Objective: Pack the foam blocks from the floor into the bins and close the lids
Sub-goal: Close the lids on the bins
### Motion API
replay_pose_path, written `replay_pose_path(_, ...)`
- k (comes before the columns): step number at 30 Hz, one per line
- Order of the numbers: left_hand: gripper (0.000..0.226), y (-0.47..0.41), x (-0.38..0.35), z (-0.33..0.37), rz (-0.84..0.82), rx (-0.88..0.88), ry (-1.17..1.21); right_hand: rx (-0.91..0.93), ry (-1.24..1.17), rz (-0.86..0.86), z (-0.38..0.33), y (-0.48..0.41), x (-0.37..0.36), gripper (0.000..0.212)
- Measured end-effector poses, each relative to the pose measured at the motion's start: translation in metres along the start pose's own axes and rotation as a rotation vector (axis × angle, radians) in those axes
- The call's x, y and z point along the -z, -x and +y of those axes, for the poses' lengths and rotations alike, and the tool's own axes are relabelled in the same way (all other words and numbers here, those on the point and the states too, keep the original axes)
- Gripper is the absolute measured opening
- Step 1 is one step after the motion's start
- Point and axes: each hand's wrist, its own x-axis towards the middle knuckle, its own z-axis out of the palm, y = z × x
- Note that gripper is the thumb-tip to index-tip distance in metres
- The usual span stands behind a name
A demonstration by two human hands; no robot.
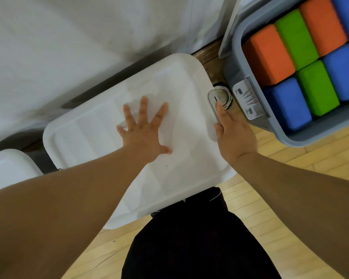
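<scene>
The pale wooden floor [290,178] is seen underneath. A large white plastic lid [89,137] is set mid-frame. An open grey plastic bin [310,137] at upper right is packed with orange, green and blue foam blocks [316,85]. The left hand [143,133] is pressed flat on the lid, fingers spread wide. The right hand [234,131] is laid straight-fingered on the lid's right edge, and its grey latch [214,95] is touched.

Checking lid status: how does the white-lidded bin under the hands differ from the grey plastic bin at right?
The white-lidded bin is covered; the grey plastic bin is open, showing orange, green and blue foam blocks. The left hand and right hand rest on the white-lidded bin; nothing touches the grey plastic bin. Both stand on the wooden floor.
</scene>
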Motion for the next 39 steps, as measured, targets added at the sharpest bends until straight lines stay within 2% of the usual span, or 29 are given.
replay_pose_path(4, 0.125, 0.013, 0.021, 0.007, -0.042, -0.002, 0.061, -0.044, 0.060, -0.136, -0.007, 0.006, 0.030, 0.074)
replay_pose_path(7, 0.112, 0.034, 0.058, 0.027, -0.022, -0.083, 0.187, -0.056, 0.007, -0.053, -0.008, 0.009, 0.087, 0.073)
replay_pose_path(9, 0.104, 0.048, 0.093, 0.044, 0.062, -0.144, 0.275, -0.036, -0.020, 0.027, -0.004, 0.007, 0.138, 0.069)
replay_pose_path(15, 0.097, 0.049, 0.223, 0.117, 0.359, -0.284, 0.427, 0.072, 0.113, 0.204, 0.044, -0.037, 0.290, 0.072)
replay_pose_path(20, 0.097, 0.016, 0.294, 0.187, 0.493, -0.311, 0.472, 0.192, 0.227, 0.268, 0.081, -0.103, 0.386, 0.074)
replay_pose_path(23, 0.096, -0.012, 0.298, 0.228, 0.553, -0.261, 0.420, 0.278, 0.270, 0.257, 0.100, -0.145, 0.420, 0.077)
replay_pose_path(26, 0.094, -0.025, 0.293, 0.260, 0.670, -0.132, 0.396, 0.395, 0.358, 0.218, 0.115, -0.178, 0.442, 0.077)
replay_pose_path(31, 0.092, -0.018, 0.281, 0.295, 0.555, 0.036, 0.548, 0.551, 0.522, 0.163, 0.136, -0.205, 0.458, 0.068)
replay_pose_path(39, 0.078, -0.003, 0.274, 0.318, 0.536, 0.148, 0.762, 0.589, 0.487, -0.078, 0.140, -0.215, 0.484, 0.062)
